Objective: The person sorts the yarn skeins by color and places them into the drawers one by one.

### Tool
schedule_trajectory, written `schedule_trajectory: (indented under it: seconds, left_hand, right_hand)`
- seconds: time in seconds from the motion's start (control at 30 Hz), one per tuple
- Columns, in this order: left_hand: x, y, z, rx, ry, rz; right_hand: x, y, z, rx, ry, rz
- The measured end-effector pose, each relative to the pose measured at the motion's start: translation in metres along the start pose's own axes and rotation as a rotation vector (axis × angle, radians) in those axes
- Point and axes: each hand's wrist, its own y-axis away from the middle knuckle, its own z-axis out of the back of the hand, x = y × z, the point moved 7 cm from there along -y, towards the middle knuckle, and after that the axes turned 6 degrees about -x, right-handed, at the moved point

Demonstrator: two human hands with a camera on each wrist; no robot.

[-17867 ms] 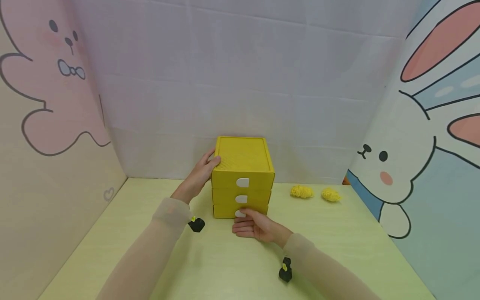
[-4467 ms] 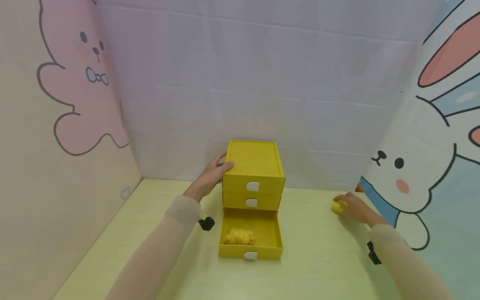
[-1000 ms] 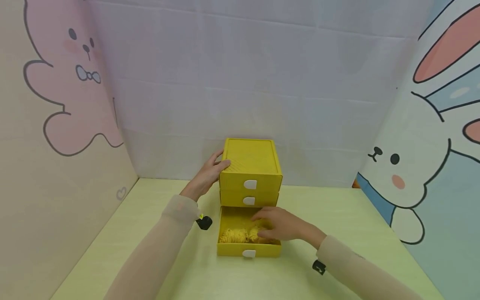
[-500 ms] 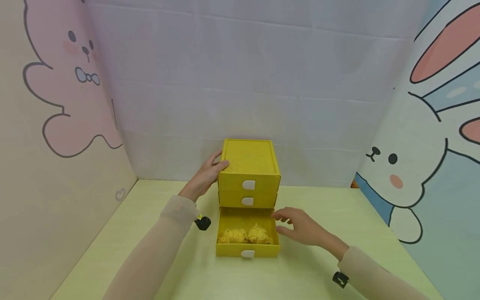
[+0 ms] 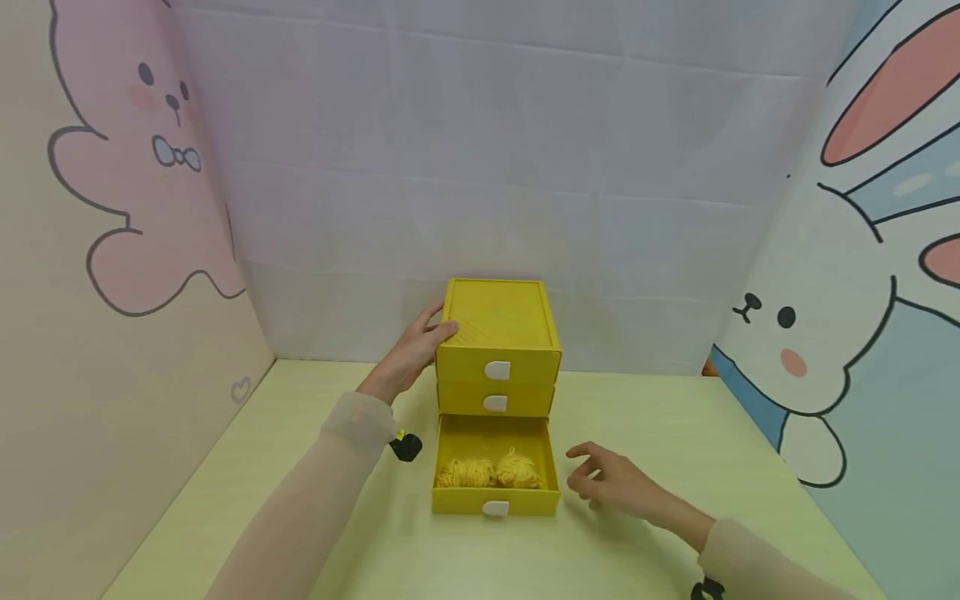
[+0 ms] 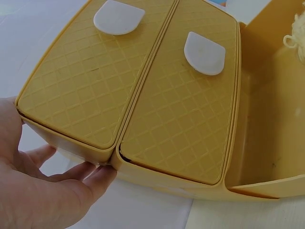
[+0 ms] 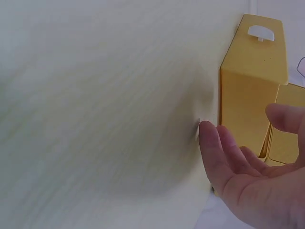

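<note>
A yellow three-drawer storage box [image 5: 498, 317] stands against the back wall, its bottom drawer [image 5: 453, 500] pulled out. Two skeins of yellow yarn, a left one [image 5: 465, 473] and a right one [image 5: 517, 472], lie side by side in that drawer. My left hand [image 5: 408, 350] rests on the box's left side, thumb over the top edge, with fingers [image 6: 71, 179] touching the side wall in the left wrist view. Right of the drawer, apart from it, my right hand [image 5: 615, 485] hovers over the table with loosely bent fingers and holds nothing.
White tabs [image 5: 497, 370] mark the drawer fronts; the upper two drawers are closed. The pale table [image 5: 645, 417] runs back to a white cloth wall [image 5: 480, 167]. Side walls with a bear print [image 5: 150, 167] and a rabbit print [image 5: 825, 333] bound it.
The bottom drawer has been pulled out and both yarn skeins moved from the table into it. Over the last second, my right hand has withdrawn rightward from the drawer. My left hand has stayed on the box.
</note>
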Motion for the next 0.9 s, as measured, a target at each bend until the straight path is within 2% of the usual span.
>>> schedule_trajectory:
  seconds: [0.13,0.43,0.73,0.9]
  left_hand:
    - [0.001,0.000,0.000,-0.001,-0.004,0.006]
    - [0.000,0.000,0.001,-0.007,-0.001,0.006]
    - [0.001,0.000,0.000,0.006,0.005,-0.001]
    - [0.000,0.000,0.000,0.008,0.007,-0.003]
  right_hand:
    - [-0.011,0.006,-0.008,0.031,-0.151,-0.133]
    - [-0.018,0.025,-0.033,0.173,-0.424,-0.308]
    - [-0.019,0.034,-0.060,0.344,-0.645,-0.402]
    - [-0.014,0.035,-0.076,0.440,-0.779,-0.410]
